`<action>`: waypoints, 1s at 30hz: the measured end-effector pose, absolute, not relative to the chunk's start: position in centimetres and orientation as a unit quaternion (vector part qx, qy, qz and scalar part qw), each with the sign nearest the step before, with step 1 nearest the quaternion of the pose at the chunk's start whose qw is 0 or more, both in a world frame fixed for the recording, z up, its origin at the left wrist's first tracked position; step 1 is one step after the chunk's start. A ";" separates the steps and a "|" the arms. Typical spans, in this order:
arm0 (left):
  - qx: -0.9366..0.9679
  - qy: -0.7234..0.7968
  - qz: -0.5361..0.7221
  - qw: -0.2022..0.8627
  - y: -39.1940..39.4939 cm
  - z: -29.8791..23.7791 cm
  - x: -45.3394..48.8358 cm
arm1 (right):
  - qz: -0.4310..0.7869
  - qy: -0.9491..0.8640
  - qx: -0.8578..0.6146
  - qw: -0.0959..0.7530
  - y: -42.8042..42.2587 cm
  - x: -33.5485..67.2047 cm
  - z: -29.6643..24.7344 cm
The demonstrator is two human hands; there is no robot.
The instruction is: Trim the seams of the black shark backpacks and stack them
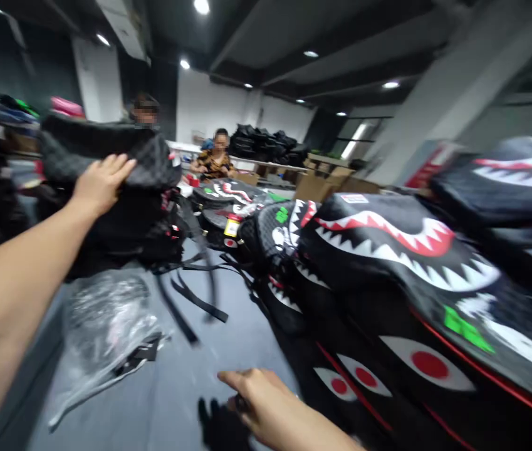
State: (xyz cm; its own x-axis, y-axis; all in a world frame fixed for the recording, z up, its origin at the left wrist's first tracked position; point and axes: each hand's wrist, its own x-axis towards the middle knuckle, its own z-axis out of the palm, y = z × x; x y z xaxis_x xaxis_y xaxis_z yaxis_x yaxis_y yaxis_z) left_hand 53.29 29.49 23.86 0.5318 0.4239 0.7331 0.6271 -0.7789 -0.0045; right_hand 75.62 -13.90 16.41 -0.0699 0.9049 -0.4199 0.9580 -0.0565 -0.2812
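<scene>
Left hand (102, 186) flat on black checkered boxy bag (106, 138), right hand (263, 401) empty, half-open, clear crumpled plastic sack (106, 316) before checkered bag

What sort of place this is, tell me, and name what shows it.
Probably a bag workshop or packing room: a black checked bag is under the left hand, shark-mouth bags are piled on the right, and cardboard boxes stand farther back.

Dark beamed ceiling (341, 25) with small round white lights (390, 84)
Flat white wall (204, 100) behind, thick pale column (472, 81) at right
</scene>
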 end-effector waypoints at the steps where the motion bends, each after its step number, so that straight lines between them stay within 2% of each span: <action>1: -0.864 -0.309 -0.381 0.115 30.2 22.0 53.5 | -0.239 0.671 0.700 0.050 -14.2 76.9 16.1; 4: -0.854 -0.315 -0.402 0.099 30.8 19.1 53.4 | -0.124 0.667 0.735 0.006 -14.5 79.9 17.4; 7: -0.870 -0.300 -0.382 0.087 29.5 19.3 52.8 | 0.158 0.623 0.765 -0.043 -14.4 81.7 21.4; 9: -0.873 -0.296 -0.375 0.096 27.4 19.1 52.6 | 0.333 0.538 0.773 -0.045 -15.0 82.5 24.6; 11: -0.871 -0.292 -0.382 0.099 24.4 17.5 52.5 | 0.425 0.439 0.792 -0.011 -16.4 83.6 26.9; 14: -0.884 -0.269 -0.380 0.040 18.1 12.9 52.9 | 0.406 0.342 0.845 0.064 -19.0 85.7 28.1; 16: -0.897 -0.254 -0.357 -0.050 12.7 9.9 53.3 | 0.347 0.310 0.880 0.094 -20.2 87.0 27.9; 19: -0.887 -0.263 -0.313 -0.215 4.5 7.0 53.8 | 0.293 0.291 0.906 0.092 -20.9 87.6 28.7; 22: -0.843 -0.276 -0.297 -0.353 -2.2 5.4 53.6 | 0.291 0.319 0.899 0.068 -22.5 85.0 31.8; 25: -0.752 -0.304 -0.282 -0.512 -6.5 4.0 53.5 | 0.332 0.384 0.861 0.003 -26.9 79.5 35.7; 27: -0.687 -0.310 -0.292 -0.589 -8.2 3.4 53.5 | 0.344 0.442 0.825 -0.080 -30.5 74.9 37.5; 30: -0.661 -0.320 -0.355 -0.578 -9.7 3.8 52.2 | 0.236 0.535 0.771 -0.251 -34.3 68.6 38.5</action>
State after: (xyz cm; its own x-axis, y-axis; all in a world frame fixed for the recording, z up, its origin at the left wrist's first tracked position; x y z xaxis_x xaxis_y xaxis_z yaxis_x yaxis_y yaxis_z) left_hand 52.23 -9.73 3.85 0.5424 0.8341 0.1003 0.0130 -0.1277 0.9917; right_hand 68.55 -34.34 38.45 0.3152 0.7073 0.6328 0.9442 -0.3008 -0.1340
